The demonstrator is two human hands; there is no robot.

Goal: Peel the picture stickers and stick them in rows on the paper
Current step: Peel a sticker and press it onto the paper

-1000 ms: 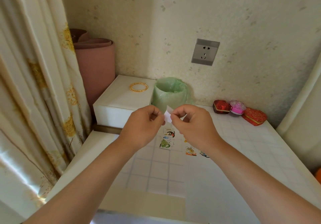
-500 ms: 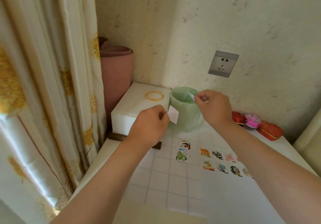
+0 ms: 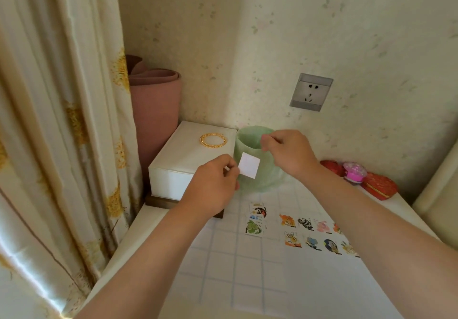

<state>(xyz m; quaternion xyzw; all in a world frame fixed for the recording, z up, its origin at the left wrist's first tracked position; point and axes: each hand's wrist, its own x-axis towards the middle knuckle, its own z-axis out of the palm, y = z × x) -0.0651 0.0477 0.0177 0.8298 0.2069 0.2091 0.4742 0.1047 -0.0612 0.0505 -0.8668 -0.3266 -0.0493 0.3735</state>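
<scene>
Two hands are raised over the back of the table [image 3: 141, 229], both in front of a small bin lined with a pale green bag [image 3: 262, 182]. The left hand [image 3: 213, 190] pinches a white square [image 3: 249, 165] by its left edge between thumb and forefinger, the other fingers curled in. The square hangs tilted in the air just in front of the bin's wall and is probably a sticker seen from its blank side. The right hand [image 3: 291, 156] hovers above the bin's rim with thumb and forefinger tips pressed together and the other fingers curled; whether anything lies between those tips I cannot tell. Below the hands a sheet of grid paper [image 3: 235, 269] with pale blue lines covers the table. On it sit two rows of picture stickers [image 3: 305, 223], one row behind the other, the right end of each passing under the right forearm. Just left of the rows lies a small overlapping pile of stickers [image 3: 256, 221]. Just beside the bin on its left stands a white box [image 3: 183, 165] with gold bangles [image 3: 213, 140] on its lid. Behind the box stands a rolled pink mat [image 3: 155, 105], next to a flowered curtain [image 3: 62, 120]. A wall socket [image 3: 311, 92] is above the bin, and red heart-shaped boxes [image 3: 379, 185] with a pink trinket [image 3: 354, 171] sit at the table's far right.
</scene>
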